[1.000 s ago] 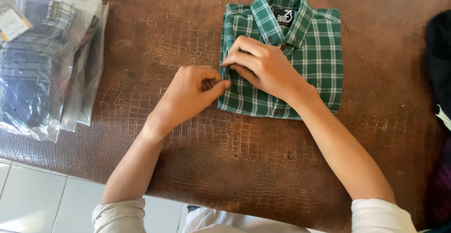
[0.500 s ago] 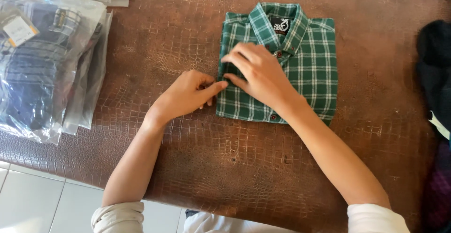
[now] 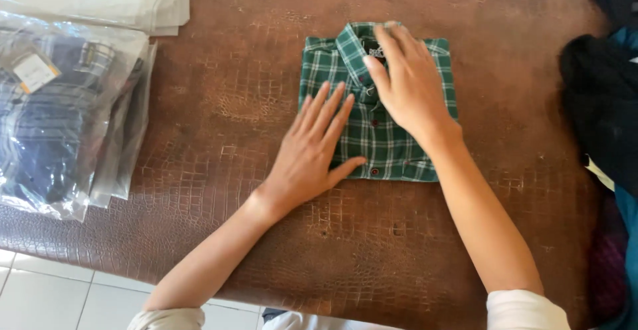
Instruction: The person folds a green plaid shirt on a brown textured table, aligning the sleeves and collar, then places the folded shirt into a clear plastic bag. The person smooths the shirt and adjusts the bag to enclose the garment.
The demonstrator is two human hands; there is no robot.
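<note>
Hands (image 3: 312,150) (image 3: 409,84) — both flat, fingers spread — on folded green plaid shirt (image 3: 392,147)

Brown scaly-textured table (image 3: 199,237); white tiled floor (image 3: 40,290)

Landmark: the folded green plaid shirt (image 3: 379,130) on the brown tabletop (image 3: 219,71). Left of the shirt, a broad strip of bare tabletop permits passage up to the stack of clear bagged garments (image 3: 60,117) at the left edge. Right of the shirt, a narrower bare strip ends at a dark clothing pile (image 3: 601,104). Beyond and in front of the shirt, the tabletop is unobstructed.
</note>
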